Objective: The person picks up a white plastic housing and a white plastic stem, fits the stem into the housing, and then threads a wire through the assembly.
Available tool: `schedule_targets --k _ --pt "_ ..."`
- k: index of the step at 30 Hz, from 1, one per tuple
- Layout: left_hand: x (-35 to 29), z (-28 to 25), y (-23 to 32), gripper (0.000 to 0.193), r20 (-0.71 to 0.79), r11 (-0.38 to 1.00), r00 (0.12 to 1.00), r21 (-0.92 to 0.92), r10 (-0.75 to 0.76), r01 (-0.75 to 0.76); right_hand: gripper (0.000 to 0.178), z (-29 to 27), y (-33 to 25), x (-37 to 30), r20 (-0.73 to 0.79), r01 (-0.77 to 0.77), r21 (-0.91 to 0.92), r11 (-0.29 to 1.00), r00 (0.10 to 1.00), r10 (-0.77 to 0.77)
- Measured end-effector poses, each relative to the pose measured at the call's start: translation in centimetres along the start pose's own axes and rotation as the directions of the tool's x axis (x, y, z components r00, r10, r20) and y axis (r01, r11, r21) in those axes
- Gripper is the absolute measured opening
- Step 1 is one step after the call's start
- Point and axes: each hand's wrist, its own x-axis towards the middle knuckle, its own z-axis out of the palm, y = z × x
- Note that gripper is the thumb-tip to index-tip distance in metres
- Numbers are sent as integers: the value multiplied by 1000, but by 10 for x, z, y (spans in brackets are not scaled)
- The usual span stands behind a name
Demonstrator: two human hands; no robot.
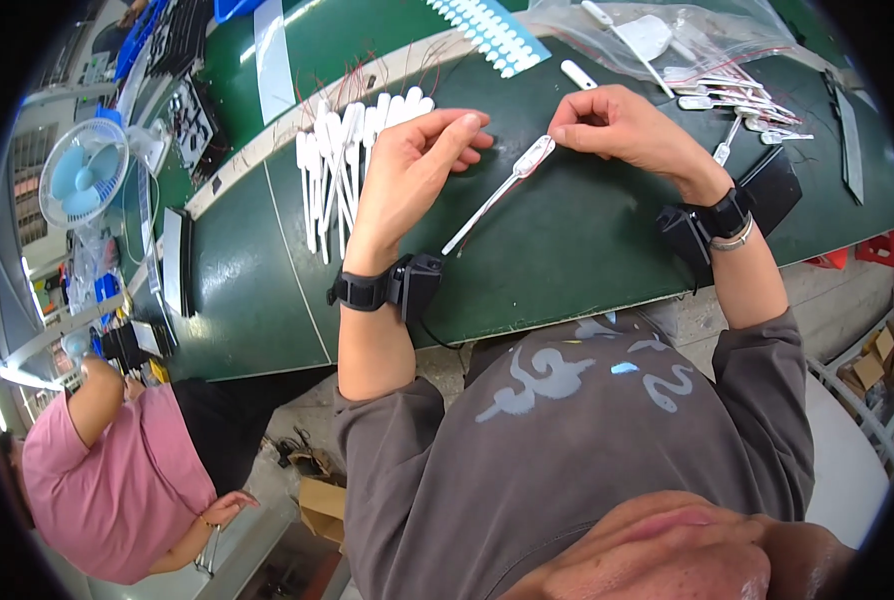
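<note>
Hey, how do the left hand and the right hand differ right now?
The right hand pinches the wide end of a white stick, while the left hand, loosely curled, shows nothing in its grip. The right hand's wrist also wears a bracelet; none shows on the left hand's wrist. Both wrists carry black strapped-on devices.

white paddle-ended stick (519, 173), red-wired | slanted | wide end in right fingers (571, 130) | narrow end lower left
</note>
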Motion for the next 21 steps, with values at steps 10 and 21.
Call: schedule_targets --k 10,21 --pt "33 43 22 22 135 576 842 673 522 -465 19 -27 23 -88 -198 -60 103 993 977 79" --pt "91 87 6 19 299 250 792 838 532 -484 21 -27 46 -127 -393 32 297 954 915 91"
